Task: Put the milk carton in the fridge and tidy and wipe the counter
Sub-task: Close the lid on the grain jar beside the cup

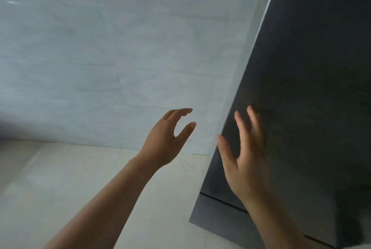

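Observation:
The dark grey fridge (313,72) fills the right side of the head view, its door face towards me, with a seam low down above a lower panel. My right hand (248,158) is raised in front of the door near its left edge, fingers spread and straight, slightly blurred; whether it touches the door I cannot tell. My left hand (168,138) is held up just left of the fridge, fingers loosely curved, holding nothing. No milk carton and no counter are in view.
A pale wall covered with a wrinkled white sheet (112,52) stands behind and to the left. Light floor tiles (70,184) lie below it. The fridge's left edge runs diagonally from top right down to the floor.

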The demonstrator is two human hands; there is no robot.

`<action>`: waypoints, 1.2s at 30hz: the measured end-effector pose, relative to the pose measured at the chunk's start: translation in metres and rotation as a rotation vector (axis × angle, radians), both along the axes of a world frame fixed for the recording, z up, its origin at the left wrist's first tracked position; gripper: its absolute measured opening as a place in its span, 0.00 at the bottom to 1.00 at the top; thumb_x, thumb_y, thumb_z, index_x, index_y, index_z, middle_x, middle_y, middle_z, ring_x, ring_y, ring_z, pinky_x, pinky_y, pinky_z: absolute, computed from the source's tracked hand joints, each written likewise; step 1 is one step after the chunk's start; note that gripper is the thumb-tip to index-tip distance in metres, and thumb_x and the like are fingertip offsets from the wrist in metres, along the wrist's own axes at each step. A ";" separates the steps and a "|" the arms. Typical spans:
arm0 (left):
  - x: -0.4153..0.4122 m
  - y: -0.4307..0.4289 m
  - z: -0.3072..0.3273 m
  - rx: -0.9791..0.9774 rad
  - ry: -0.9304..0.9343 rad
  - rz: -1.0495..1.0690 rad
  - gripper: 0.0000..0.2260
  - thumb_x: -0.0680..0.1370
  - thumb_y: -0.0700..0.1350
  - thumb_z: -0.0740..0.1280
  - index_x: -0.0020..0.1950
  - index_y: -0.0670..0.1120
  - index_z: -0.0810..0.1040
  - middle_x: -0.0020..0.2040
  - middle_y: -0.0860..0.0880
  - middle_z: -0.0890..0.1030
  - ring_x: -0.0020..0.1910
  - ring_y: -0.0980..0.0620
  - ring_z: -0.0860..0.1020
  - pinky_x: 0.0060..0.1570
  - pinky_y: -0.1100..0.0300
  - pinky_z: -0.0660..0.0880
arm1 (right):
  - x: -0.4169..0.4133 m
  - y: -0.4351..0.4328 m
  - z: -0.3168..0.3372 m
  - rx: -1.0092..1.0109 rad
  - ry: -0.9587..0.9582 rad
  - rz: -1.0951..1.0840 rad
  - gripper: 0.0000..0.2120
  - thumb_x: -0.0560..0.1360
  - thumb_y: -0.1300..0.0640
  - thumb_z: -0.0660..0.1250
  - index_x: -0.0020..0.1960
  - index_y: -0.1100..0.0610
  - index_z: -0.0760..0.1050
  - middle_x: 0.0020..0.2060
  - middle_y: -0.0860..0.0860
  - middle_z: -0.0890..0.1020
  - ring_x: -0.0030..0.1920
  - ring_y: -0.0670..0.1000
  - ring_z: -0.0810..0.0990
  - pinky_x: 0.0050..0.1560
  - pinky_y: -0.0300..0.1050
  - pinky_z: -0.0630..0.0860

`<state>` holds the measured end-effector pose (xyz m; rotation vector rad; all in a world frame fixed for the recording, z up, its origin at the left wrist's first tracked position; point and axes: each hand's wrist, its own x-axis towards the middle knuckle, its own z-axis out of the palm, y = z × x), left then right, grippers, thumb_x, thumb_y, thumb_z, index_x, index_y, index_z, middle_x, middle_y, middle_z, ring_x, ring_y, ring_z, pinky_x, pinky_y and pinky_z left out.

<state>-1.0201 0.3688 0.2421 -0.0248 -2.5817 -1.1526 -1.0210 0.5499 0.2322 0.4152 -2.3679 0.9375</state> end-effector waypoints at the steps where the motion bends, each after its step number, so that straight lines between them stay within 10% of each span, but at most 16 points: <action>1: 0.014 -0.009 -0.012 0.045 -0.037 0.030 0.18 0.76 0.58 0.59 0.66 0.58 0.69 0.63 0.58 0.74 0.60 0.60 0.72 0.51 0.67 0.68 | 0.011 -0.011 -0.010 -0.024 -0.095 0.060 0.31 0.74 0.36 0.53 0.71 0.52 0.64 0.74 0.50 0.61 0.73 0.49 0.59 0.67 0.47 0.65; 15: 0.261 -0.167 -0.127 0.555 -0.442 0.474 0.19 0.71 0.66 0.59 0.58 0.60 0.75 0.52 0.65 0.80 0.54 0.67 0.76 0.56 0.60 0.73 | 0.121 -0.186 -0.096 0.323 -0.771 0.759 0.28 0.72 0.34 0.51 0.65 0.49 0.68 0.62 0.39 0.69 0.64 0.36 0.65 0.61 0.24 0.59; 26: 0.446 -0.283 -0.128 0.781 -0.284 1.075 0.11 0.78 0.51 0.58 0.58 0.53 0.75 0.53 0.60 0.79 0.52 0.68 0.76 0.48 0.77 0.70 | 0.219 -0.415 -0.113 0.500 -0.765 1.331 0.21 0.74 0.39 0.55 0.60 0.49 0.72 0.56 0.39 0.74 0.58 0.35 0.70 0.59 0.37 0.70; 36: 0.555 -0.274 -0.133 1.021 -0.046 1.678 0.13 0.72 0.57 0.59 0.53 0.59 0.77 0.51 0.64 0.81 0.52 0.65 0.77 0.50 0.69 0.70 | 0.323 -0.550 -0.118 0.802 -0.656 1.835 0.21 0.73 0.38 0.55 0.59 0.48 0.72 0.52 0.31 0.71 0.57 0.34 0.71 0.58 0.39 0.72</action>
